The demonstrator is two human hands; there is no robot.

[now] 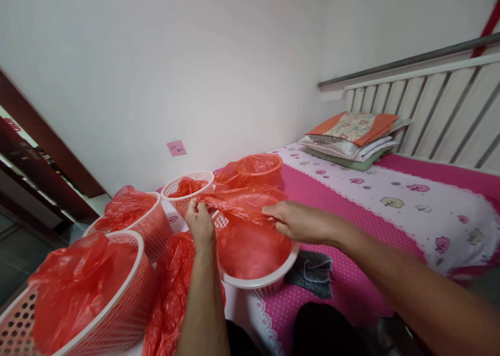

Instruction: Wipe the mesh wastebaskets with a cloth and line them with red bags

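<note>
A thin red plastic bag (246, 202) is stretched between my two hands above a white plastic basket (269, 279). My left hand (199, 220) pinches the bag's edge on the left. On the right, my right hand (285, 218) grips another part of the same edge. The lower part of the bag hangs down inside the basket, covering much of its inner wall. Beside my left forearm lies a crumpled heap of red plastic bags (172, 288). Part of the basket's far rim is hidden behind the bag.
Several other baskets with red bags stand around: one at front left (136, 262), another behind it (158, 220), one near the wall (187, 176) and one at the back (260, 163). A grey cloth (312, 272) lies on the pink bedspread (312, 199). Folded bedding (355, 137) sits by the headboard.
</note>
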